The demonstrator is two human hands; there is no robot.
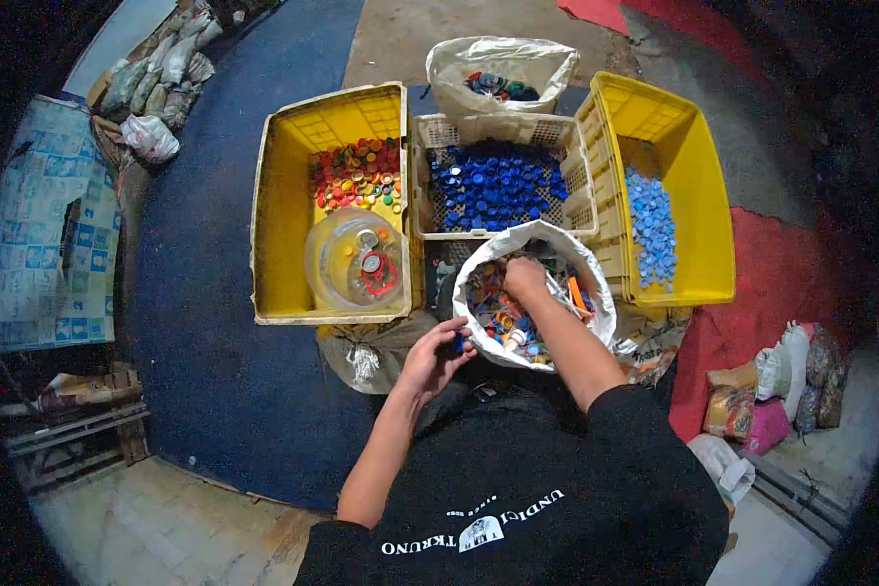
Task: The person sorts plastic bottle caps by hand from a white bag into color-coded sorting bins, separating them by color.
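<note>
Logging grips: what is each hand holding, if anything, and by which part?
Left hand appears to hold a blue item between thumb and fingers; its gripped part is unclear. Right hand is inside the white sack, any hold hidden.

The right hand (pixel 525 279) reaches among mixed caps (pixel 514 338) in a white sack (pixel 601 293).

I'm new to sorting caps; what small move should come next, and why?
Probably pinch one cap with the right hand and lift it clear: that hand is down in the near white sack among mixed-colour caps, while the white crate and yellow tubs hold caps largely grouped by colour.
</note>
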